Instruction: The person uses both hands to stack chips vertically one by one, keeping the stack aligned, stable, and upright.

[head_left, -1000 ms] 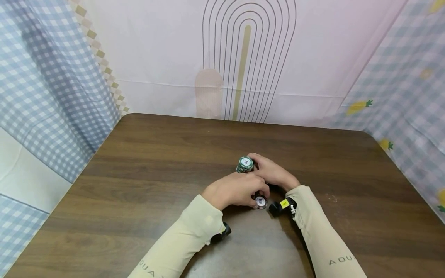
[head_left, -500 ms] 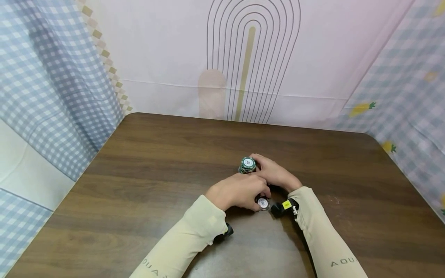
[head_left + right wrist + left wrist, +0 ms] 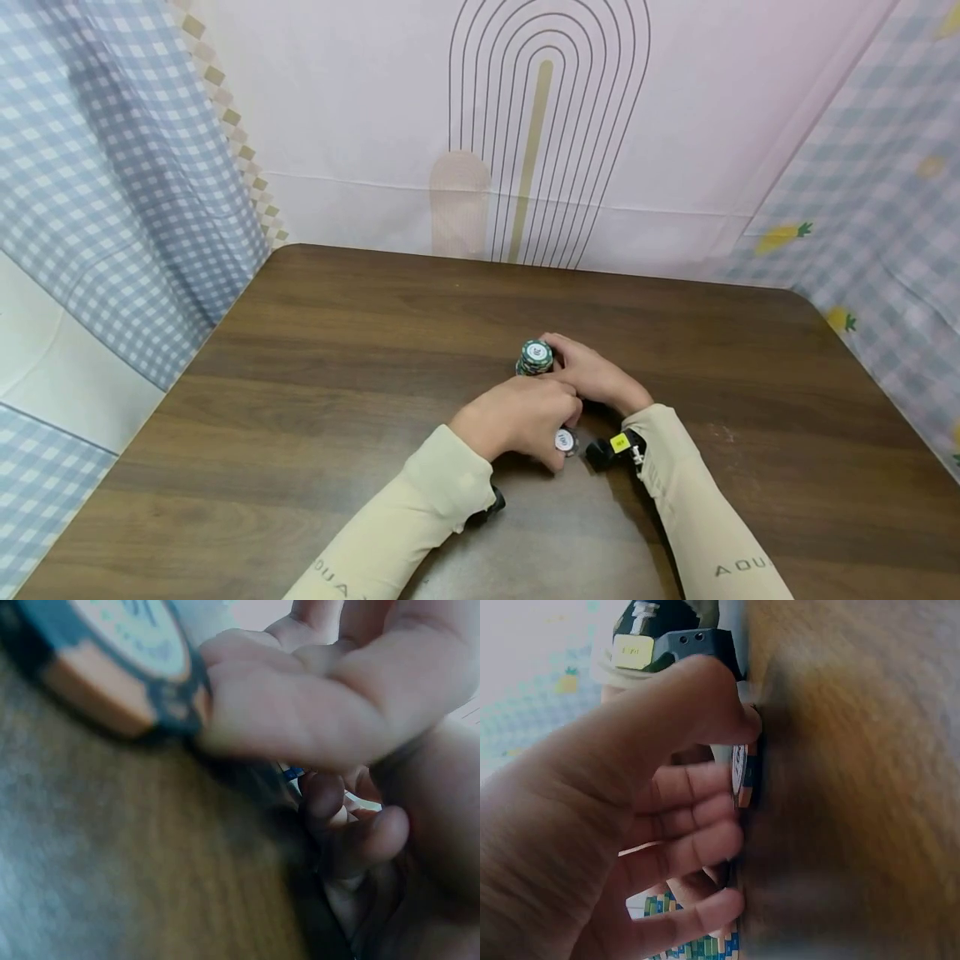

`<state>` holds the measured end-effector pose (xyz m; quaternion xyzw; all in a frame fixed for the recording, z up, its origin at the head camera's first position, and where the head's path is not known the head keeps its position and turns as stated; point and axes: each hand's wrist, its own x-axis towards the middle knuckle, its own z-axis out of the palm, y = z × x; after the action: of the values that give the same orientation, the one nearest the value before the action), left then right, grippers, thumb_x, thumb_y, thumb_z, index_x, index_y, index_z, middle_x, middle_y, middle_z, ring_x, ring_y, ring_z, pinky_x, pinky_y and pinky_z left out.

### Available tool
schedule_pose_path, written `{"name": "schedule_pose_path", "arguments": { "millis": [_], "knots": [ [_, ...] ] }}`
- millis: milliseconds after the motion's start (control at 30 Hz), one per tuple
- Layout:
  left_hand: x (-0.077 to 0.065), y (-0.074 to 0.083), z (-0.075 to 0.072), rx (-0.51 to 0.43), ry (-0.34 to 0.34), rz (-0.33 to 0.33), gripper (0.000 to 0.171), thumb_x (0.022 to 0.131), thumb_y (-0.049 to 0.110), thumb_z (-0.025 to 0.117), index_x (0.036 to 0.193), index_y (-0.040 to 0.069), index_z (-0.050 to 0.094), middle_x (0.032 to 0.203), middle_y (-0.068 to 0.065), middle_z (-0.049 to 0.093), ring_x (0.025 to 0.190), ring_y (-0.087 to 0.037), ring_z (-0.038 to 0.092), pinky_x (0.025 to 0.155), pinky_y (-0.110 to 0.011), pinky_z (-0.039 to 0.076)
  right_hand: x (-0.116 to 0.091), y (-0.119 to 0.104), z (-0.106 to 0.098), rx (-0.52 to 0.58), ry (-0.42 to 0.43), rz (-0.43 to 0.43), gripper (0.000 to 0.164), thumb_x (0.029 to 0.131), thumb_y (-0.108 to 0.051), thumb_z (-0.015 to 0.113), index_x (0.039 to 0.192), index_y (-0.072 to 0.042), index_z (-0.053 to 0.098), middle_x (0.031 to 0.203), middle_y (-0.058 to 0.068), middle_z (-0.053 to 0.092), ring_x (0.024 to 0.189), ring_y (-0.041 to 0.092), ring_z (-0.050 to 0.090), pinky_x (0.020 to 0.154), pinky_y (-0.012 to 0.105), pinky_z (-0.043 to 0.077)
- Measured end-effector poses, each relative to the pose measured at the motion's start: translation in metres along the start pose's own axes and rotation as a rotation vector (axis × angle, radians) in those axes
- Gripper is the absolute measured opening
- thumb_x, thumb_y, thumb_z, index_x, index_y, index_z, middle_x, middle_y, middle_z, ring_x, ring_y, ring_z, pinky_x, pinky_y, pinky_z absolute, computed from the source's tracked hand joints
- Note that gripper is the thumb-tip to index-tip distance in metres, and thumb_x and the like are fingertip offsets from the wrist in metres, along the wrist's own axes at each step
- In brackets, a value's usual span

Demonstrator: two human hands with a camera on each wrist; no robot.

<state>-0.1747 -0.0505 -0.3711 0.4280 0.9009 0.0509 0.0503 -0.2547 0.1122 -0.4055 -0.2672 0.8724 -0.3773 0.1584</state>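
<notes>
A black-edged poker chip marked 100 (image 3: 564, 442) lies low over the table by my left hand (image 3: 517, 417). In the left wrist view, the thumb of that hand touches the chip's rim (image 3: 744, 772), with fingertips on its other side. Whether one or two chips are there, I cannot tell. Beyond stands a stack of green-topped poker chips (image 3: 536, 354). My right hand (image 3: 592, 373) holds its right side with curled fingers. Part of the stack is hidden by my left hand. Stacked chip edges, green and blue-orange (image 3: 664, 906), show behind the fingers in the left wrist view.
The brown wooden table (image 3: 360, 333) reaches to a patterned cloth (image 3: 360, 125) at the back. Checked cloths hang at both sides. A black wrist camera (image 3: 600, 454) on the right wrist sits just right of the chip.
My left thumb has shifted slightly toward me along the near side of the chip, which turned a little. My right hand stays at the stack. The head view shifted slightly.
</notes>
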Motion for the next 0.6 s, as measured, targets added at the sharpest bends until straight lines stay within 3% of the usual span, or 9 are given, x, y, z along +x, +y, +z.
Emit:
{"name": "schedule_pose_path", "arguments": {
  "millis": [200, 600],
  "knots": [
    [-0.0006, 0.0046, 0.0038, 0.171, 0.042, 0.004, 0.035, 0.076, 0.048, 0.082, 0.091, 0.02, 0.068, 0.089, 0.011, 0.065, 0.076, -0.004, 0.058, 0.076, -0.029, 0.058, -0.0016, 0.0001, 0.0006, 0.044, -0.005, 0.002, 0.02, 0.098, -0.017, 0.074, 0.115, -0.013, 0.064, 0.096, 0.008, 0.055, 0.077, 0.021, 0.049, 0.069, 0.031, 0.041],
    [-0.0022, 0.0003, 0.0054, 0.126, 0.115, 0.03, 0.025, 0.078, 0.04, 0.076, 0.086, 0.022, 0.062, 0.088, 0.012, 0.06, 0.077, -0.005, 0.057, 0.07, -0.025, 0.054, -0.0024, -0.0006, 0.0004, 0.043, -0.003, 0.021, 0.017, 0.098, -0.017, 0.072, 0.114, -0.015, 0.064, 0.093, 0.006, 0.054, 0.078, 0.022, 0.049, 0.071, 0.035, 0.041]
  ]
}}
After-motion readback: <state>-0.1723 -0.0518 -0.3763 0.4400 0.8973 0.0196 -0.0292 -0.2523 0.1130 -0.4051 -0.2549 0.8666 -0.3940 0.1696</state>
